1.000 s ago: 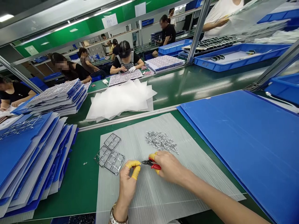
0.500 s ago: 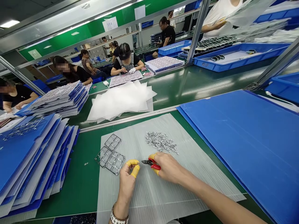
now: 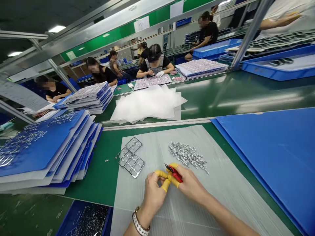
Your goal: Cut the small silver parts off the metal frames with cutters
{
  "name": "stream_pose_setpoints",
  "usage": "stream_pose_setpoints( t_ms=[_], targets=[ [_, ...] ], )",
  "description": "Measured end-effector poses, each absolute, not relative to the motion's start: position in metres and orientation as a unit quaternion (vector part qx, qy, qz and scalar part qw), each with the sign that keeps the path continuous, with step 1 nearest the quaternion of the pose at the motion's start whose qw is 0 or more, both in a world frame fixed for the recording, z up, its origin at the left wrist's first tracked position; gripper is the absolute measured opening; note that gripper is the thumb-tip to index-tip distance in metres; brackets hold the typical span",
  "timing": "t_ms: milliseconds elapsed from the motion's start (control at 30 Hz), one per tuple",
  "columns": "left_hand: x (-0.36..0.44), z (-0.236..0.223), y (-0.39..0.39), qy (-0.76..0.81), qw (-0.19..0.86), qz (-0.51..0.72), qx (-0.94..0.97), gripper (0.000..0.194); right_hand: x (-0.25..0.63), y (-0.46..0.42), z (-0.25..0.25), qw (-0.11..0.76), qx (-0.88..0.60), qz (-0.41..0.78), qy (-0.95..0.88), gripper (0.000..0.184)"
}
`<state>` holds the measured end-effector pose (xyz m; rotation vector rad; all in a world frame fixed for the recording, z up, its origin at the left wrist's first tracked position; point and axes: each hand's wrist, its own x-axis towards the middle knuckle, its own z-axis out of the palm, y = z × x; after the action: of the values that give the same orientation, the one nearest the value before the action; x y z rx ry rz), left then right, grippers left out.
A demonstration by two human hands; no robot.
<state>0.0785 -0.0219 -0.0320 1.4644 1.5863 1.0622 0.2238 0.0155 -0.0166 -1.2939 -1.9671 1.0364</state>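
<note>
My right hand (image 3: 190, 183) is closed around red-handled nippers (image 3: 176, 173), whose dark jaws point up and to the left. Beside it, my left hand (image 3: 155, 188) is closed in a pinch, and whatever its fingertips hold is too small to make out. Yellow finger cots cover fingertips on both hands, which meet or nearly meet. Under them lies a translucent white sheet (image 3: 197, 209). To the left on this sheet lie several dark frames with small metallic parts (image 3: 134, 164). A heap of small shiny metal pieces (image 3: 188, 154) is spread beyond my right hand.
Stacked blue boards and white sheets (image 3: 81, 154) stand at the left, with more metallic frames on top. Large blue boards (image 3: 273, 154) lie at the right. A blue bin (image 3: 66, 218) of dark scraps sits below the table edge. Co-workers sit across the bench.
My hands have come together; the nippers' jaws now point more upward and away from my left fingertips. The view has swung left, bringing the bin of scraps into fuller sight.
</note>
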Motion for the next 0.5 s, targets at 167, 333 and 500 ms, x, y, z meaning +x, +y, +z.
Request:
stream_pose_setpoints(
  t_ms=[167, 333, 500],
  targets=[
    [0.050, -0.025, -0.020, 0.606, 0.310, 0.410, 0.608, 0.026, 0.239, 0.033, -0.019, 0.270, -0.490, 0.346, -0.753, 0.025],
    [-0.026, -0.013, -0.006, 0.666, 0.084, 0.349, 0.654, 0.015, 0.274, 0.060, -0.024, 0.186, -0.593, 0.191, -0.759, 0.027],
    [-0.067, -0.008, 0.001, 0.701, -0.035, 0.232, 0.673, 0.014, 0.283, 0.062, -0.033, 0.192, -0.612, 0.144, -0.753, 0.029]
  ],
)
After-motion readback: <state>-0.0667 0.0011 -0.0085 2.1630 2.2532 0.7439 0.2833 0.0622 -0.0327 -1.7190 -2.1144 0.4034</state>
